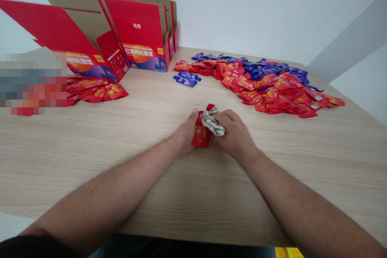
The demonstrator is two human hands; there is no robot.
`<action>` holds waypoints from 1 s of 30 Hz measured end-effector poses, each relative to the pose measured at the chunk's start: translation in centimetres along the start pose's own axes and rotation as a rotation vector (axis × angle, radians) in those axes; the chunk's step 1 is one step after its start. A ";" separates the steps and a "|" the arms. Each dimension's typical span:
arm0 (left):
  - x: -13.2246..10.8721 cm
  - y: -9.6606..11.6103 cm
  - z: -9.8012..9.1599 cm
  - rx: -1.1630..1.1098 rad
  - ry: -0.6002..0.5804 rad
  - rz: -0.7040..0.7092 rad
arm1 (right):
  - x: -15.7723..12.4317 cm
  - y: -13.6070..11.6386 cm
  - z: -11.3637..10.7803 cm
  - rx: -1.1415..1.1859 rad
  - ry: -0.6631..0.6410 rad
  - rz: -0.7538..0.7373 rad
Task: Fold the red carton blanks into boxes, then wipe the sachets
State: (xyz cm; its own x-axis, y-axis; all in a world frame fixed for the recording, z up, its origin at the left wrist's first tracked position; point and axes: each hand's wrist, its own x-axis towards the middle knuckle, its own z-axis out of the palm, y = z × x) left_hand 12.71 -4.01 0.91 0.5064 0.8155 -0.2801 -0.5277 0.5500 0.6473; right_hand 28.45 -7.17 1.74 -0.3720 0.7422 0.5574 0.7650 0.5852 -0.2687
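Near the middle of the wooden table (145,129), my left hand (185,135) is closed on the left edge of a red sachet (201,137), thumb uppermost. A crumpled pale cloth (213,121) is pinched in the fingers of my right hand (234,133) and lies against the upper right part of that sachet. The cloth covers part of the sachet's print. Beyond my hands is a small group of blue sachets (186,78). Red sachets (281,92) are heaped at the right, nearer than the blue ones (266,68).
Open red cartons (142,36) stand at the back left. In front of them lies another pile of red sachets (102,90), partly under a blurred patch at the left edge. A pale wall is behind the table, and something yellow (287,252) shows at the bottom edge.
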 end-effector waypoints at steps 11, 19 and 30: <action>0.4 0.8 -0.5 -0.067 0.044 -0.168 | -0.4 -0.9 0.9 0.110 -0.263 -0.153; 0.7 0.8 -0.7 -0.080 0.063 -0.157 | -0.4 -1.0 0.7 0.091 -0.273 -0.087; -0.1 0.6 0.2 -0.065 0.044 -0.057 | -0.5 -0.8 0.7 0.099 -0.209 0.031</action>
State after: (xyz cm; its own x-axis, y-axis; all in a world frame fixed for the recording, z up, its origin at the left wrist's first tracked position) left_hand 12.48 -3.73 1.49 0.5070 0.7889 -0.3472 -0.5426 0.6051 0.5826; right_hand 27.65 -7.77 1.18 -0.4579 0.8056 0.3760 0.7261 0.5829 -0.3647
